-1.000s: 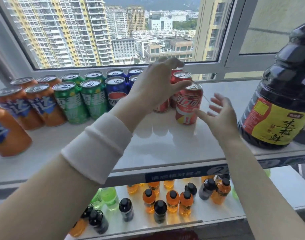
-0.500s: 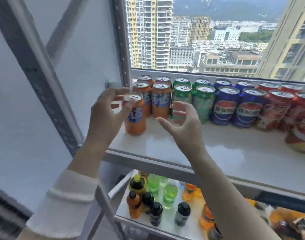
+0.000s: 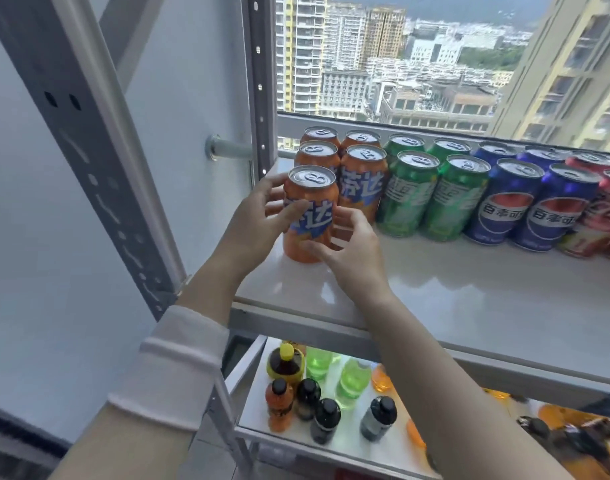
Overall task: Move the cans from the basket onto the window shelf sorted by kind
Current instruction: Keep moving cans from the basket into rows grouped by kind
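Hands, left [image 3: 258,220] and right [image 3: 352,252], around front orange can [image 3: 314,194] on window shelf [image 3: 452,299]

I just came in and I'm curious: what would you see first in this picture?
The left hand and right hand hold an orange can at the left end of the window shelf. To its right stand bright rows: green cans, then blue cans, then red cans far right.

Red cans [image 3: 604,216] partly beyond right edge

"芬达" on orange cans [image 3: 364,188], "百事可" on blue cans [image 3: 504,209]
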Tool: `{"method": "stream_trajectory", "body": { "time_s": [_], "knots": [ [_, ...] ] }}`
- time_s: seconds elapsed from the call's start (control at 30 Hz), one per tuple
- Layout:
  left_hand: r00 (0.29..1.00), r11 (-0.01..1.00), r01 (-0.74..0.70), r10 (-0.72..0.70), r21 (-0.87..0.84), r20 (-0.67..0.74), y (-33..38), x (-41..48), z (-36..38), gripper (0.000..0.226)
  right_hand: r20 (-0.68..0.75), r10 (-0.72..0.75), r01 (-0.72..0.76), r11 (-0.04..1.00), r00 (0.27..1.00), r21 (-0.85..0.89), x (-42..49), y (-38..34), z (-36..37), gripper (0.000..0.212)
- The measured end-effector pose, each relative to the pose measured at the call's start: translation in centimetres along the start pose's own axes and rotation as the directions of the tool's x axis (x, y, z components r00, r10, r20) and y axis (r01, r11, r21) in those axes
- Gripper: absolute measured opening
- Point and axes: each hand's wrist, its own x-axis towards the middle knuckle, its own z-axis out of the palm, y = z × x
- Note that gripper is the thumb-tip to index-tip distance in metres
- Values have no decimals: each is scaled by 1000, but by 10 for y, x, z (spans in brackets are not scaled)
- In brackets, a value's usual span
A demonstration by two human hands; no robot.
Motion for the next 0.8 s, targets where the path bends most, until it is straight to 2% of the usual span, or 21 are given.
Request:
{"method": "stream_trajectory", "body": {
  "time_s": [0.13,0.37,0.53,0.63,0.7,0.8],
  "knots": [
    [1000,1000,-4,4,-21,5,-3,8,0,50,-27,12,-12,1000,1000,3,3,1,4,60],
    [1000,999,-20,20,-45,2,-8,14,4,49,-48,14,-16,999,999,-48,10,7,9,62],
    [999,998,-40,39,-44,-24,-11,8,9,55,12,-1,2,997,1000,-83,5,5,5,74],
    [989,998,-46,52,41,-135,-11,-9,15,60,20,-26,28,992,999,-122,-17,-1,-15,79],
    [968,992,-79,100,97,-230,-8,-29,22,55,12,-66,67,984,998,-165,-40,-2,-33,75],
    [941,987,-143,158,73,-298,-5,-67,38,42,-25,-184,173,958,983,-228,-82,2,-61,65]
  ]
}}
